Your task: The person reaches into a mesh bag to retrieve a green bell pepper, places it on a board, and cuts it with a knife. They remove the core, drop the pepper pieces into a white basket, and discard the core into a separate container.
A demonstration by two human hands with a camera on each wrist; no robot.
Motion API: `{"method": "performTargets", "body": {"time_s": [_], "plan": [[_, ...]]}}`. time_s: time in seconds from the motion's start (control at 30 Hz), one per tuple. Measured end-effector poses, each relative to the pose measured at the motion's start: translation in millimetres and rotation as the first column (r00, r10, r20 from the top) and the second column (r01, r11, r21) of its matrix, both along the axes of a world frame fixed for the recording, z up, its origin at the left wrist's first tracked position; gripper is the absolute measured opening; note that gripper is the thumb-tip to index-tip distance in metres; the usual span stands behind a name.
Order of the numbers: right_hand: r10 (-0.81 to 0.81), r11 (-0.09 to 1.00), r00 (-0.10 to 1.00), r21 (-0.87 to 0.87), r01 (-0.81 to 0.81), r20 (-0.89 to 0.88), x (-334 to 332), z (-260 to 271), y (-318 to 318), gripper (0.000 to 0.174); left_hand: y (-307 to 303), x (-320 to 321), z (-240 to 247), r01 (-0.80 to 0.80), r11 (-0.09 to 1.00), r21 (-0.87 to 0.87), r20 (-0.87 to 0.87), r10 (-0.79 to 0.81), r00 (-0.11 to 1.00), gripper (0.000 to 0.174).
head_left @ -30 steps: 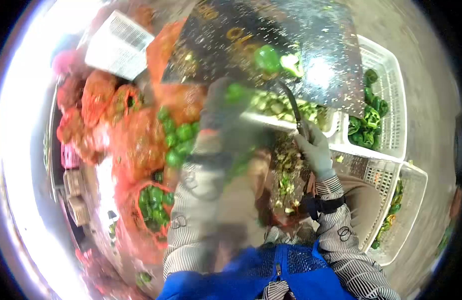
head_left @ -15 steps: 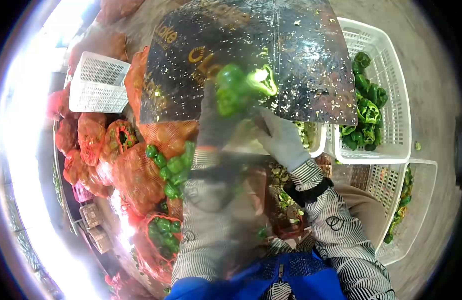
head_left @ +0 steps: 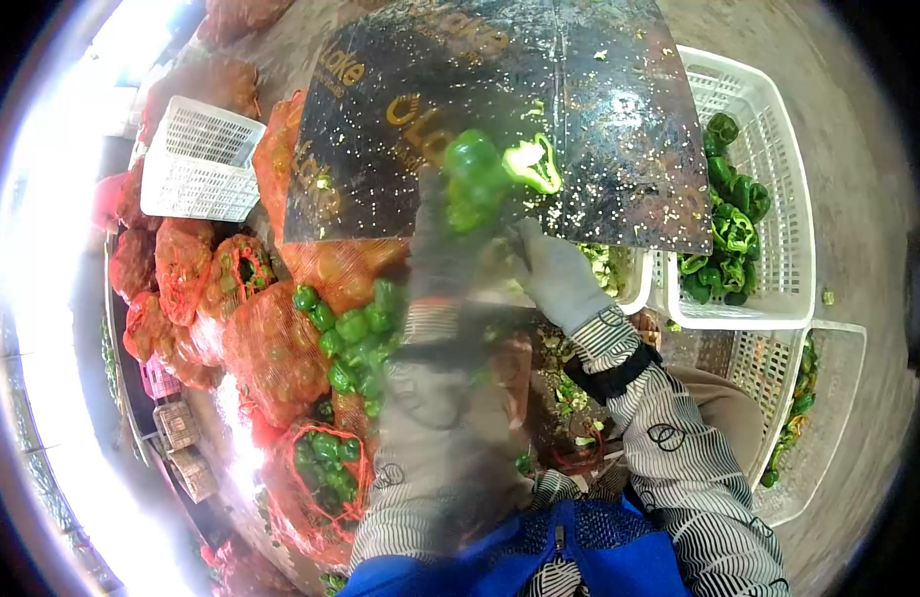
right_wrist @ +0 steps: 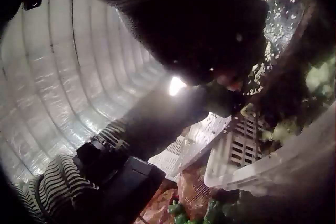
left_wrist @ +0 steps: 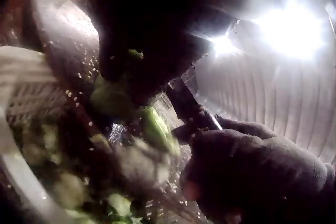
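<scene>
My left hand (head_left: pixel 445 244), in a dark glove and blurred, grips a whole green pepper (head_left: pixel 472 171) in front of a black seed-spattered sheet (head_left: pixel 599 119). A cut pepper half (head_left: pixel 535 164) with a pale inside sits just right of it. My right hand (head_left: pixel 554 269), in a grey glove, is directly below that half. In the left wrist view the pepper (left_wrist: pixel 113 98) is under the dark glove, and a dark knife (left_wrist: pixel 189 106) runs from the right hand (left_wrist: pixel 252 171) towards a green piece (left_wrist: pixel 157 129). The right wrist view is mostly dark glove (right_wrist: pixel 199 24).
A white basket (head_left: pixel 634 284) of pepper scraps lies under the hands. A white crate (head_left: pixel 768 109) at right holds cut peppers (head_left: pixel 729 219); another crate (head_left: pixel 828 398) is below it. Orange net bags (head_left: pixel 271 348) of green peppers pile at left, beside an upturned crate (head_left: pixel 196 164).
A second ago the right hand held the knife up towards the peppers with the left hand lower. Both hands have since come together at the pepper, and the head view shifted slightly.
</scene>
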State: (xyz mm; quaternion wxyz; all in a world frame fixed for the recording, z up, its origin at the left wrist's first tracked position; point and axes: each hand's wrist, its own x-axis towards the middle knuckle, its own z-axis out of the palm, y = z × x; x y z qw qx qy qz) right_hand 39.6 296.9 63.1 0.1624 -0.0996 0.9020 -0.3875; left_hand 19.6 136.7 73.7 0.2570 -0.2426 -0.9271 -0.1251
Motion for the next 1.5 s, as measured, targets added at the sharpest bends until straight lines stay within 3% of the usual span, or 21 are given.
{"method": "performTargets", "body": {"time_s": [0.1, 0.13, 0.17, 0.2, 0.27, 0.3, 0.5, 0.57, 0.7, 0.77, 0.93, 1.03, 1.07, 1.1, 1.13, 1.17, 1.2, 1.3, 1.43, 1.47, 1.5], "plan": [[0.009, 1.000, 0.999, -0.003, -0.010, -0.052, -4, 0, -5, 0.030, 0, 2, -12, -0.017, 1.000, 0.014, 0.086, 0.016, 0.996, 0.106], [0.007, 1.000, 0.999, -0.003, -0.007, -0.054, -5, -1, -6, 0.030, 9, 0, -11, -0.275, 0.752, 0.599, 0.448, -0.031, 0.893, 0.105], [0.044, 0.998, 0.999, 0.035, -0.043, -0.027, -6, -2, -7, 0.028, 13, -1, -10, -0.616, 0.183, 0.766, 0.641, -0.302, 0.706, 0.105], [0.080, 0.994, 0.997, 0.070, -0.079, -0.003, -8, -4, -10, 0.027, 9, -4, -12, -0.613, 0.189, 0.767, 0.640, -0.303, 0.707, 0.105], [0.070, 0.992, 0.994, 0.109, -0.062, -0.080, -3, -10, -16, 0.026, -6, -4, -30, -0.635, 0.660, 0.402, 0.714, 0.209, 0.669, 0.103], [0.060, 0.988, 0.986, 0.148, -0.037, -0.152, 3, -14, -18, 0.026, -18, -3, -42, -0.636, 0.663, 0.396, 0.717, 0.209, 0.665, 0.103], [0.127, 0.992, 0.972, 0.052, -0.119, -0.197, 54, -27, 30, 0.039, -27, -13, -37, -0.768, 0.101, 0.633, 0.769, 0.034, 0.638, 0.100], [0.148, 0.989, 0.981, 0.040, -0.144, -0.124, 47, -4, 50, 0.040, -38, -23, -69, -0.809, 0.208, 0.550, 0.797, 0.160, 0.582, 0.098], [-0.331, 0.926, 0.915, 0.106, 0.361, -0.230, -22, -20, 87, 0.044, -27, -20, -68, -0.785, 0.332, 0.523, 0.754, 0.249, 0.608, 0.098], [-0.243, 0.846, 0.921, 0.398, 0.355, -0.306, -58, -39, 100, 0.044, -7, -9, -27, -0.695, -0.089, 0.713, 0.701, 0.066, 0.710, 0.096], [0.040, 0.866, 0.903, 0.465, 0.182, -0.429, -65, 12, 83, 0.043, -28, 9, -11, -0.448, -0.226, 0.865, 0.411, -0.193, 0.891, 0.078], [0.297, 0.955, 0.805, 0.172, -0.242, -0.513, -44, 23, 41, 0.032, -38, 18, -12, -0.388, -0.005, 0.922, 0.386, -0.087, 0.918, 0.069], [0.315, 0.949, 0.858, 0.153, -0.276, -0.405, -39, 4, 24, 0.030, -35, 34, 1, -0.421, 0.236, 0.876, 0.436, -0.011, 0.900, 0.058], [0.323, 0.946, 0.901, 0.135, -0.296, -0.289, -35, -10, 12, 0.030, -38, 43, -4, -0.410, 0.842, 0.351, 0.167, 0.374, 0.912, 0.052], [0.059, 0.996, 0.992, 0.063, -0.067, 0.114, -25, 12, -9, 0.033, -26, 55, 6, -0.394, 0.435, 0.810, 0.361, 0.160, 0.919, 0.051], [-0.220, 0.975, 0.839, 0.087, 0.204, 0.498, -20, 32, -31, 0.037, -9, 64, 20, -0.416, -0.167, 0.894, 0.392, -0.155, 0.907, 0.050], [-0.292, 0.956, 0.823, 0.124, 0.266, 0.487, -25, 27, -38, 0.037, -7, 71, 26, -0.426, -0.263, 0.866, 0.368, -0.242, 0.898, 0.051], [0.440, 0.720, 0.897, 0.611, -0.328, -0.037, -29, -11, -37, 0.041, -9, 75, 25, -0.468, -0.198, 0.861, 0.424, -0.226, 0.877, 0.051], [0.209, 0.929, 0.925, 0.359, -0.087, -0.318, 1, 34, 14, 0.039, -5, 75, 29, -0.475, -0.251, 0.844, 0.329, -0.458, 0.826, 0.054], [-0.365, 0.838, 0.772, 0.179, 0.516, -0.521, 11, 1, 3, 0.036, 13, 72, 47, -0.409, -0.215, 0.887, 0.278, -0.460, 0.843, 0.062], [0.025, 0.879, 0.958, 0.463, 0.114, -0.285, -4, 79, 52, 0.039, 5, 76, 37, -0.500, -0.299, 0.813, 0.255, -0.589, 0.767, 0.060]]}}
